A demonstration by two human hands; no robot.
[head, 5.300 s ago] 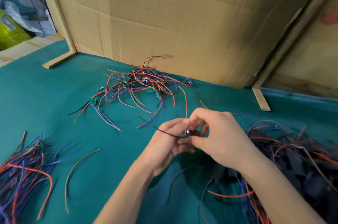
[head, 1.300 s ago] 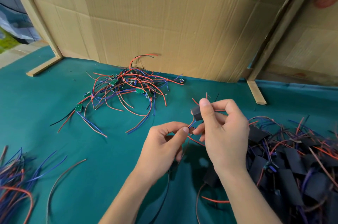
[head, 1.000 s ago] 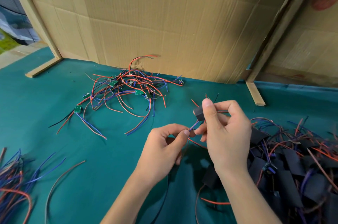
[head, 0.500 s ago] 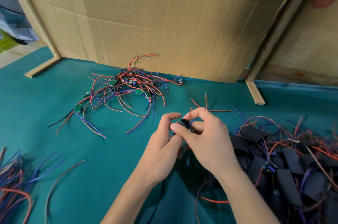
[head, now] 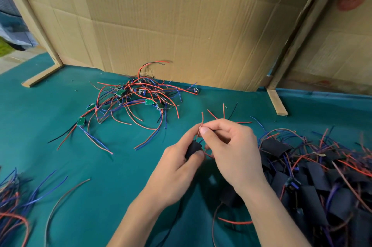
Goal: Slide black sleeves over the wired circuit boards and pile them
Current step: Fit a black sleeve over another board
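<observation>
My left hand pinches a black sleeve between thumb and fingers, just above the green cloth. My right hand pinches the red wire that sticks up out of that sleeve. The board inside the sleeve is hidden. A tangle of bare green circuit boards with red and blue wires lies at the back centre. To the right sits a pile of sleeved boards, black sleeves mixed with wires.
Loose red and blue wires lie bunched at the left edge, with a single brown wire beside them. A cardboard wall on wooden feet closes the back. Green cloth covers the table.
My hands came together and lowered. The sleeve passed from my right fingers to my left, and my right hand now pinches the red wire sticking out of it.
</observation>
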